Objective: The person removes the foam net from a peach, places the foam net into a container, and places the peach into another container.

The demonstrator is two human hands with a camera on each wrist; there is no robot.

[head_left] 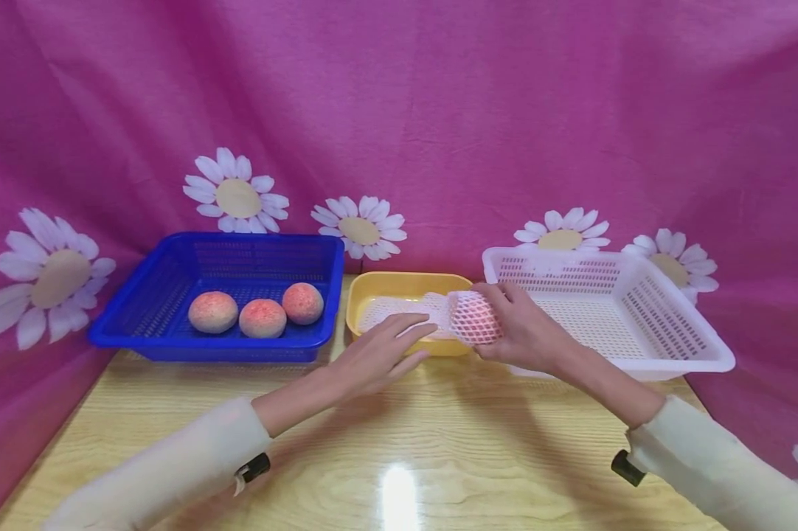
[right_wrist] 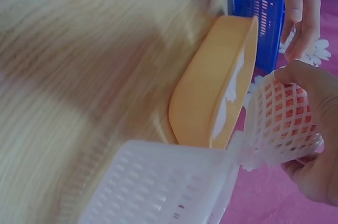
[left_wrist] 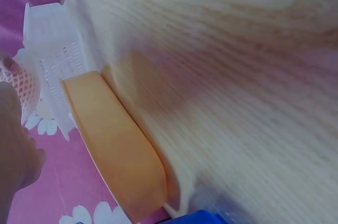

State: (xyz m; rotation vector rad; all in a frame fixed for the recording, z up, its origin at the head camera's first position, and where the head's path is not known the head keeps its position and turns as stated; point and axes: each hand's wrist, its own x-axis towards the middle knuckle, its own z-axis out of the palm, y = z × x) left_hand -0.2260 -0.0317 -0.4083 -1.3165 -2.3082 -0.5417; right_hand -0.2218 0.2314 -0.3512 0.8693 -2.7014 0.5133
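Note:
My right hand grips a peach wrapped in a white foam net, thumb and fingers around its sides. The net's loose end points left, over the yellow tub. To the left, my left hand hovers at the tub's front edge with its fingers extended and nothing held; its fingertips stop short of the peach. More white foam nets lie inside the tub. In the left wrist view only part of the left hand shows.
A blue basket on the left holds three bare peaches. The white basket stands at the right, beside the tub. All rest on a wooden table against a pink flowered cloth.

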